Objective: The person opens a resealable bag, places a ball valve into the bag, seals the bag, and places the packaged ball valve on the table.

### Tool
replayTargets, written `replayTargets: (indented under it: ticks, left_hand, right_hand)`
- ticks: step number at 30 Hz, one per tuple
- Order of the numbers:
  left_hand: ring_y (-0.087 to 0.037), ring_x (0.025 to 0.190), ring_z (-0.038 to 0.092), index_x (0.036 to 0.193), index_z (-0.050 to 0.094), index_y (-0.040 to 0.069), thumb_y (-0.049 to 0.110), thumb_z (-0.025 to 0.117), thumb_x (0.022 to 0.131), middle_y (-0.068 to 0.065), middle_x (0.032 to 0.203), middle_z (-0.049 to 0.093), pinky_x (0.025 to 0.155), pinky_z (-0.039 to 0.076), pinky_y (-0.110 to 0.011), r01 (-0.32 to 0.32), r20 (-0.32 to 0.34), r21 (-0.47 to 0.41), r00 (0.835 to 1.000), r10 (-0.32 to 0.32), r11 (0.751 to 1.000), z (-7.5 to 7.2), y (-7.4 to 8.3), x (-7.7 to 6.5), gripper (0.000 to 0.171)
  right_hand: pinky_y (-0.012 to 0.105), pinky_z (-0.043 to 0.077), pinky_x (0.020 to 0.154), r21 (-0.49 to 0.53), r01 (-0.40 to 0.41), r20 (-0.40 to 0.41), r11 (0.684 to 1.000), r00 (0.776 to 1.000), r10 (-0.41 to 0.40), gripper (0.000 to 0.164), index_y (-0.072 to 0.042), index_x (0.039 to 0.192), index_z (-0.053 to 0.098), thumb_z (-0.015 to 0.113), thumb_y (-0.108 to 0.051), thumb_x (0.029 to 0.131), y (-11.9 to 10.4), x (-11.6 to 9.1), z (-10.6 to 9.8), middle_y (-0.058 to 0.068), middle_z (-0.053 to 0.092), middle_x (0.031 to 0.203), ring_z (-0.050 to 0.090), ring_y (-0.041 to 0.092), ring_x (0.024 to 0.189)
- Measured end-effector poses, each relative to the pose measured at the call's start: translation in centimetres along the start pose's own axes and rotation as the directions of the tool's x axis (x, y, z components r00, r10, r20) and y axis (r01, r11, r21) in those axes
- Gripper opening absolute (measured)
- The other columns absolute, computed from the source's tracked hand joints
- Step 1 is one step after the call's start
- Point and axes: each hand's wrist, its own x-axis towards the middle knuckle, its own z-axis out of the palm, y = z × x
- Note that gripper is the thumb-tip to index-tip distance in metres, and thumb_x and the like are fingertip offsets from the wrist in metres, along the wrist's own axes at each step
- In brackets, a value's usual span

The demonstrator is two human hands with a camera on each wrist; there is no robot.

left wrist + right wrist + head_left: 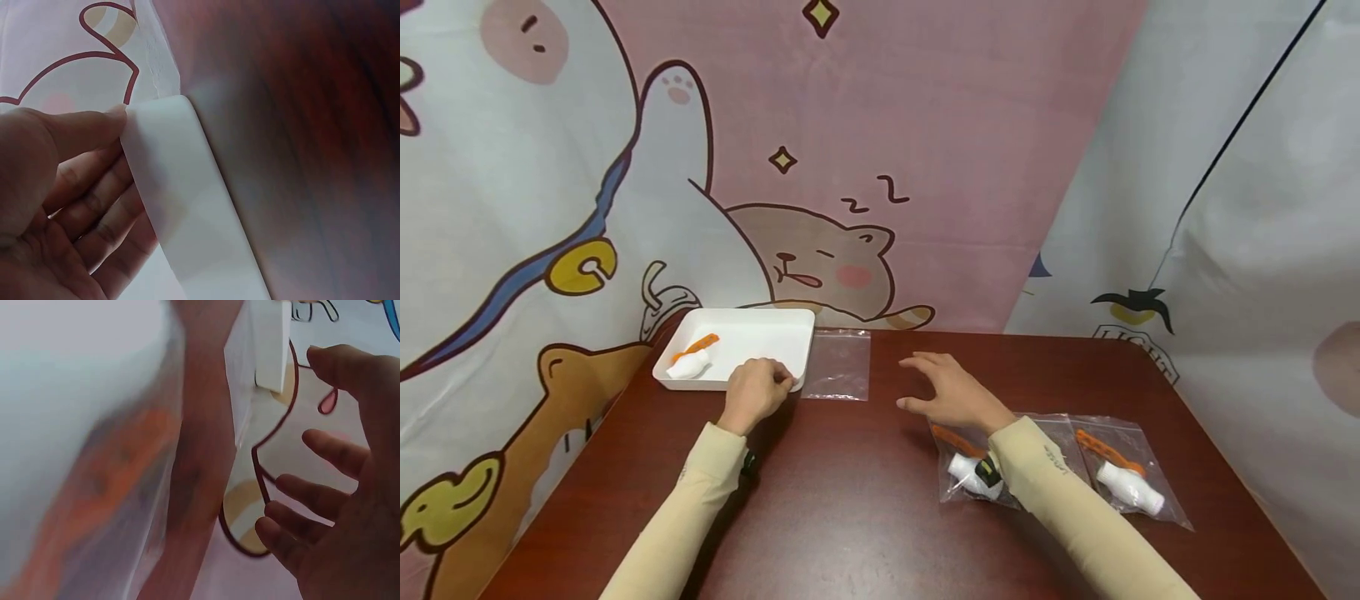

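Note:
At the front right corner of a white tray [765,340], my left hand [757,390] holds the rim. In the left wrist view the thumb tip meets the edge of the tray wall [181,187], and the other fingertips are hidden behind that wall. Inside the tray lie a small white bottle [688,365] and an orange strip [700,345]. A flat clear zip bag [838,367] lies right beside the tray. My right hand [953,392] is spread over the table with nothing in its fingers, between that bag and a filled clear bag [951,492].
The filled bag, partly under my right forearm, holds a white bottle [966,471] and an orange strip [955,440]. To its right another clear bag [1172,492] holds the same pair. A printed cloth [962,167] hangs behind the brown table [850,517].

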Motion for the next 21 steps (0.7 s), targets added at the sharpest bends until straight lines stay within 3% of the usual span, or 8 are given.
replayTargets:
  ticks: [6, 12, 21]
  left_hand:
    - [-0.033, 0.079, 0.074, 0.080, 0.082, 0.020, 0.021, 0.078, 0.084, -0.002, 0.083, 0.080, 0.064, 0.052, -0.047, 0.001, 0.001, 0.005, 1.000, -0.001, 1.000, 0.0, -0.1, 0.0, 0.006]
    - [-0.032, 0.078, 0.074, 0.080, 0.083, 0.020, 0.023, 0.079, 0.084, -0.001, 0.079, 0.079, 0.062, 0.050, -0.044, 0.006, 0.009, -0.001, 1.000, -0.006, 1.000, 0.0, -0.1, 0.1, 0.006]
    - [-0.033, 0.079, 0.074, 0.081, 0.083, 0.020, 0.023, 0.079, 0.084, -0.001, 0.079, 0.079, 0.062, 0.050, -0.045, 0.008, 0.017, 0.011, 1.000, -0.009, 1.000, -0.2, 0.0, 0.1, 0.006]
  right_hand:
    - [0.051, 0.036, 0.121, -0.067, 0.076, 0.076, 0.995, 0.995, -0.070, 0.066, -0.020, 0.150, 0.051, 0.071, -0.046, 0.093, -2.3, 2.8, 2.0, 0.011, 0.043, 0.161, 0.036, 0.031, 0.151]
    - [0.050, 0.034, 0.122, -0.081, 0.165, 0.164, 0.983, 0.975, -0.151, 0.057, -0.017, 0.149, 0.054, 0.067, -0.035, 0.097, -4.2, 5.4, 3.6, 0.015, 0.044, 0.160, 0.039, 0.032, 0.150]
    - [0.043, 0.029, 0.126, -0.143, 0.141, 0.216, 0.980, 0.970, -0.108, 0.051, -0.016, 0.151, 0.051, 0.058, -0.032, 0.103, -5.1, 7.8, 6.4, 0.014, 0.039, 0.164, 0.035, 0.031, 0.153]
